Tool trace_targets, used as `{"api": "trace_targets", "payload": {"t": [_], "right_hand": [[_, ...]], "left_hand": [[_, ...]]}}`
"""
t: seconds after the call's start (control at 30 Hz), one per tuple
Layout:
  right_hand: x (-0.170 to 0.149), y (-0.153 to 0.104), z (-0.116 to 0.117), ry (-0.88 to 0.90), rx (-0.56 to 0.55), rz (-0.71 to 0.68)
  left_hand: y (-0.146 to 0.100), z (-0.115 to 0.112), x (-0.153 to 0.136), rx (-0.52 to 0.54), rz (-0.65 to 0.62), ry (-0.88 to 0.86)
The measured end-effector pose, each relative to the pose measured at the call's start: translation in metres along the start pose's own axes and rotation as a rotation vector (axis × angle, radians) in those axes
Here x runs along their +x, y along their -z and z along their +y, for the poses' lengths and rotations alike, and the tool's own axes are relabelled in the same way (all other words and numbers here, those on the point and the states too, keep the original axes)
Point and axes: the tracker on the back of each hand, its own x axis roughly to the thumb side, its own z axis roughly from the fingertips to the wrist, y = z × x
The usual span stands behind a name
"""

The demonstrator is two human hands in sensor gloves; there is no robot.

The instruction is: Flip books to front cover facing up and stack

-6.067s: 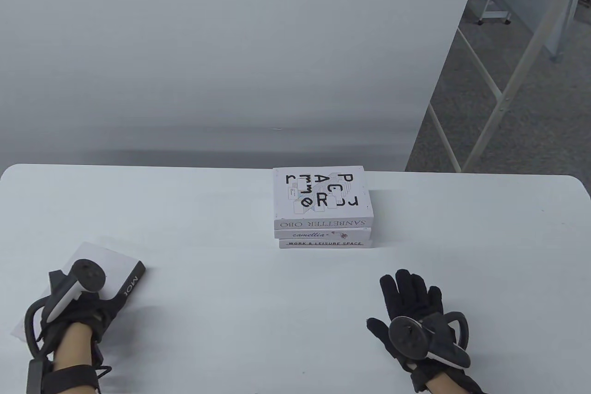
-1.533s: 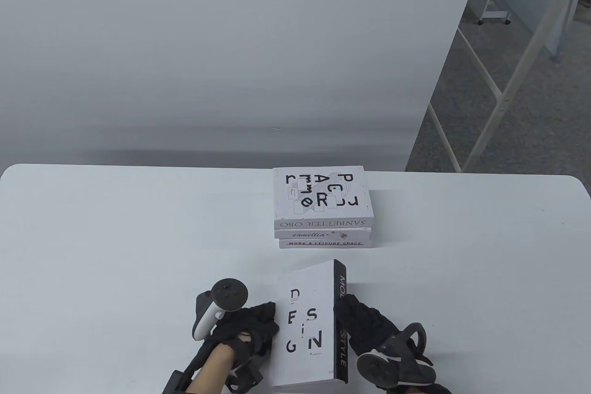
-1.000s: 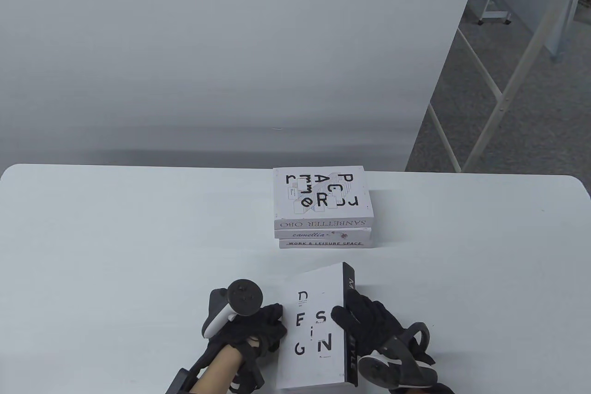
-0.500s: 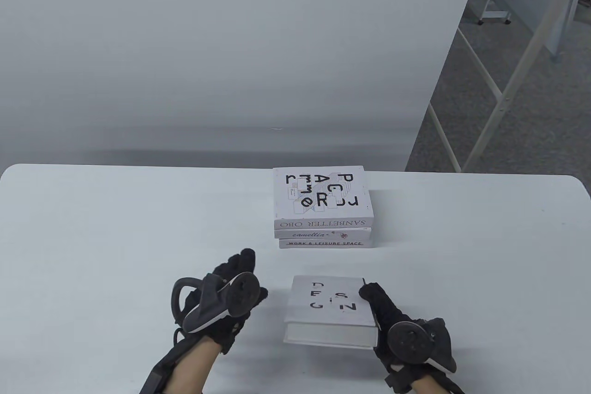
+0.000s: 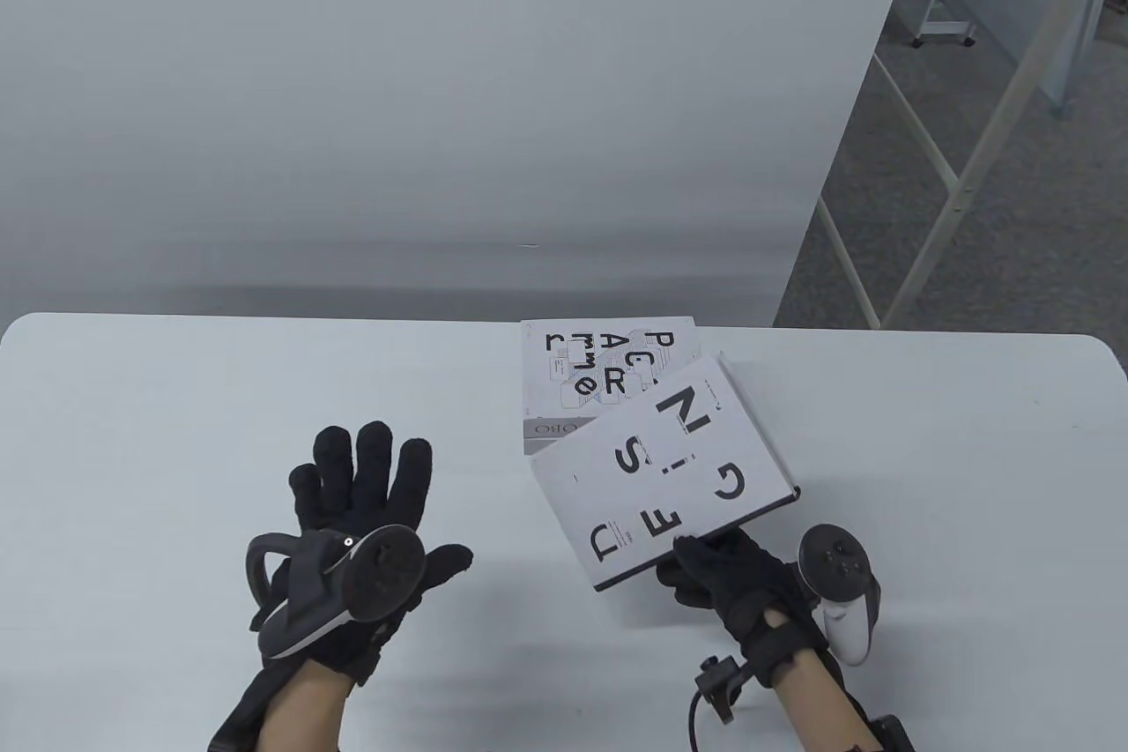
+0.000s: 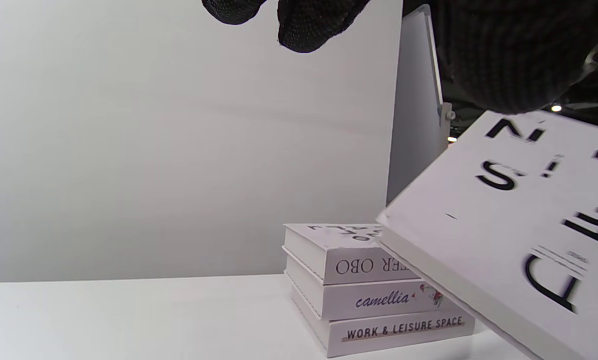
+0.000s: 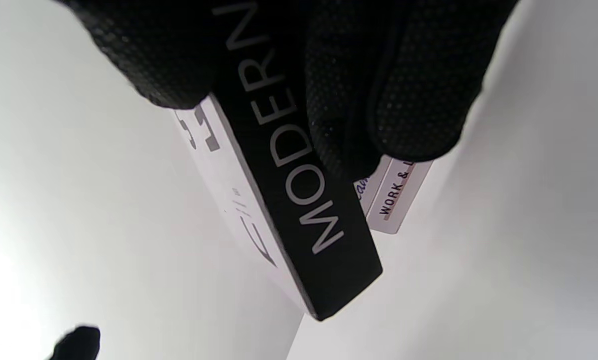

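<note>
table view: right hand [image 5: 736, 589] holds design book [image 5: 661, 470] over stack [image 5: 608, 368].

The stack of three books [image 5: 608, 382] sat on the table [image 5: 176, 399] toward its far edge. The DESIGN book [image 5: 661, 479] hung tilted just before the stack, overlapping its near right corner. The left hand [image 5: 361, 514] lay left of the stack, nearer the front edge; the right hand [image 5: 731, 584] was before it.
</note>
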Motion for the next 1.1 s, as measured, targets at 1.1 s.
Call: {"api": "trace_targets", "payload": {"t": [1.1], "right_hand": [[0.036, 0.125, 0.063, 0.213, -0.219, 0.348]], "left_hand": [[-0.014, 0.014, -0.054, 0.029, 0.111, -0.162]]}}
